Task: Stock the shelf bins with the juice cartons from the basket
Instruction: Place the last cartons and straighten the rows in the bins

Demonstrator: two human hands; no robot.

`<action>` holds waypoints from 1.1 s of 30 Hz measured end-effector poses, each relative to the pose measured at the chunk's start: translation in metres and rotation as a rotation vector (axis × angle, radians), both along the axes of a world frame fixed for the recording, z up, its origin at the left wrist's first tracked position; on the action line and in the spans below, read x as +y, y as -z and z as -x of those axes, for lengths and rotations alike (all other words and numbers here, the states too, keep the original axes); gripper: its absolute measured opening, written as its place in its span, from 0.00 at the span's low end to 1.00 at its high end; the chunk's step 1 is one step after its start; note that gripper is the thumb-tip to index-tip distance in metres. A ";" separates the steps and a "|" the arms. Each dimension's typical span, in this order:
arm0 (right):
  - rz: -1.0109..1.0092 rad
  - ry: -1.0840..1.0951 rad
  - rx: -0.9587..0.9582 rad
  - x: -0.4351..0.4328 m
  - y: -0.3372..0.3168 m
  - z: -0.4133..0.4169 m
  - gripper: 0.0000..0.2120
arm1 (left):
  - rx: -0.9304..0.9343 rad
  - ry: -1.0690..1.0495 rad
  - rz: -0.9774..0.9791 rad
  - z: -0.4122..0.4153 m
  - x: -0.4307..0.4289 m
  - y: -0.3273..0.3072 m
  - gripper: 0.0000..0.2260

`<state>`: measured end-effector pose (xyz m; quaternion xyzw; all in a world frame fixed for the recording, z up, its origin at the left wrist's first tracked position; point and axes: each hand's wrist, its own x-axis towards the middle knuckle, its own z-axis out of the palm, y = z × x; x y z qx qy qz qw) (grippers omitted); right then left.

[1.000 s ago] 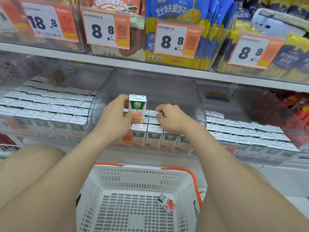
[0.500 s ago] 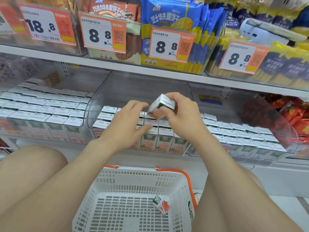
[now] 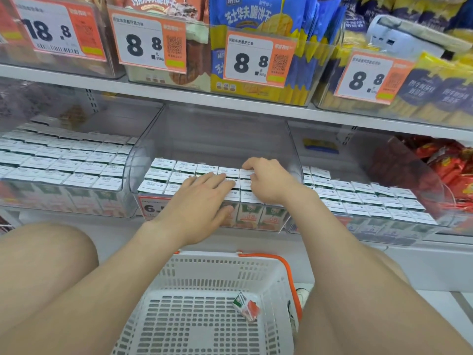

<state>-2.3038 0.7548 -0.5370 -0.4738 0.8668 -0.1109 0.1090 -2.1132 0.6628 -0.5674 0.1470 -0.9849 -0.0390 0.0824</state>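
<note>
Because the middle bin (image 3: 215,139) must hold neat rows, both hands rest on the juice cartons (image 3: 163,172) inside it. Below the bin sits the white basket (image 3: 204,267), with one carton (image 3: 247,306) left lying in it. The left hand (image 3: 199,198) lies flat with fingers spread, pressing tops level. The right hand (image 3: 268,180) curls its fingers down on a carton, probably pushing it in.

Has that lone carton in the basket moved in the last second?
No. The carton lies by the basket's right wall, near the orange handle, as before.
</note>
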 end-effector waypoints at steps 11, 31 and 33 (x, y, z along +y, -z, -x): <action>0.307 -0.046 0.025 0.092 -0.009 -0.078 0.11 | 0.209 0.060 -0.061 -0.020 0.046 -0.020 0.08; -0.648 -0.160 -0.058 0.127 0.290 -0.067 0.10 | -0.877 0.330 0.015 -0.036 0.077 0.137 0.09; -0.588 -0.091 -0.095 0.122 0.315 -0.064 0.10 | -0.893 0.330 0.024 -0.037 0.075 0.145 0.09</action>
